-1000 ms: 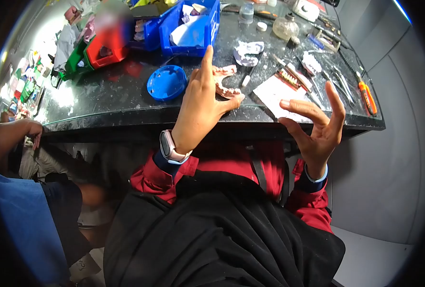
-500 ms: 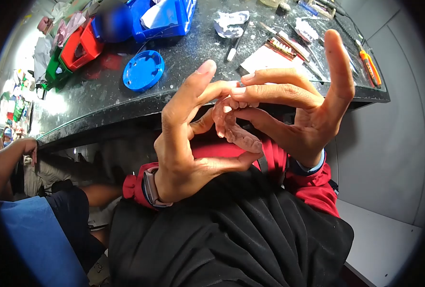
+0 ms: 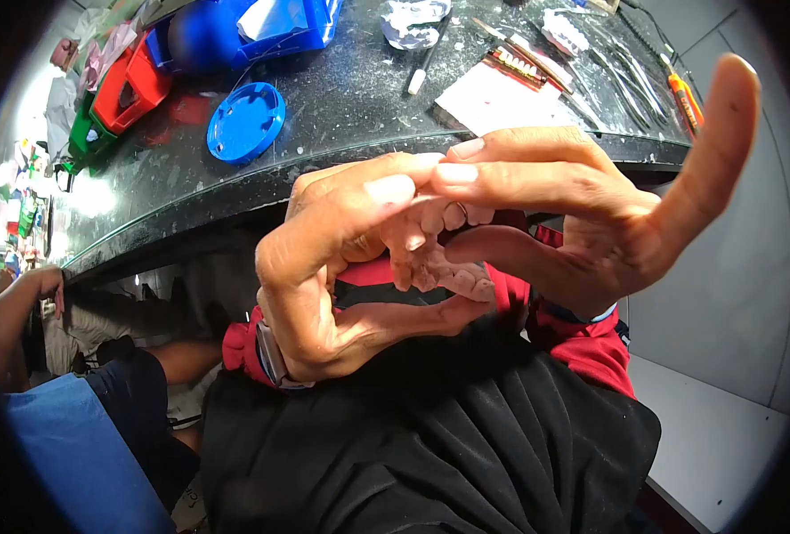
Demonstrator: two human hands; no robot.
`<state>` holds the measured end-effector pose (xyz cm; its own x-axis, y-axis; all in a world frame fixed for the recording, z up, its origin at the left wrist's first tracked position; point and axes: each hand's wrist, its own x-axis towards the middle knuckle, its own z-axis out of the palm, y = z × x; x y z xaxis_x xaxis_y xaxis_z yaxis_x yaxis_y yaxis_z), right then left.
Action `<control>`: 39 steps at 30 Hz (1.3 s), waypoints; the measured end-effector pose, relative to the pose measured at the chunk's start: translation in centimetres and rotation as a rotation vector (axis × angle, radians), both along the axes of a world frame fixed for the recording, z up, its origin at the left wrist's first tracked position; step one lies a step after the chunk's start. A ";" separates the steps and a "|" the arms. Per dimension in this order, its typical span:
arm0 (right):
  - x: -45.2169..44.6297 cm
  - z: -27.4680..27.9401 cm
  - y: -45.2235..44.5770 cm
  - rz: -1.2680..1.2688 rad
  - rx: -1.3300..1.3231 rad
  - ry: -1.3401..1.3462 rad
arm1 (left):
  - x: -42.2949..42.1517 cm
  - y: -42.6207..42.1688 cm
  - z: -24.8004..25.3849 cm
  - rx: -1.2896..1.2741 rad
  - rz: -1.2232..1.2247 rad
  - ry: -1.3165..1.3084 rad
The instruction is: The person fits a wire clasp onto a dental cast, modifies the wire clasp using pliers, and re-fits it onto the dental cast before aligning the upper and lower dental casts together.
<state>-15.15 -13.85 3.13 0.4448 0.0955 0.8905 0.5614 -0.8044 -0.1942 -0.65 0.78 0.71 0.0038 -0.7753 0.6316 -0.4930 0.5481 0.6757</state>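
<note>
A pinkish dental model (image 3: 426, 270) with a curved row of teeth is held up in front of my chest, before the bench edge. My left hand (image 3: 304, 285) grips it, thumb at the lower right end and fingers curled behind and over the top. A thin curved wire (image 3: 460, 210) shows against one upper tooth. My right hand (image 3: 591, 205) pinches the model's upper edge, with two fingertips on top and the thumb below. One right finger sticks up, away from it. Fingers hide much of the model's upper part.
On the dark bench (image 3: 341, 107) lie a blue round lid (image 3: 246, 123), a white dental cast (image 3: 413, 22), a marker (image 3: 420, 73), white paper (image 3: 493, 102), metal tools and an orange-handled tool (image 3: 682, 100). Coloured bins stand at left. Another person's arm (image 3: 12, 307) is at far left.
Both hands have risen closer to the camera with the dental model, which has tilted. The left index finger has come down onto its top. The bench has shifted up and left in view.
</note>
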 end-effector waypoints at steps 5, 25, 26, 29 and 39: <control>0.0 -0.3 0.6 0.008 0.019 0.037 | 0.5 0.2 1.2 -0.042 -0.025 -0.155; -1.1 2.4 -1.7 0.075 -0.365 0.271 | -0.3 -0.2 0.7 -0.081 0.014 -0.095; -0.8 2.0 -1.6 0.080 -0.317 0.215 | -0.2 -0.2 0.6 -0.082 -0.012 -0.108; 0.2 0.7 -0.4 0.078 -0.118 0.052 | -0.4 -0.9 0.3 -0.119 -0.090 -0.023; 0.3 -0.6 -0.3 0.078 0.011 -0.056 | -0.9 -0.5 0.1 -0.047 -0.091 0.106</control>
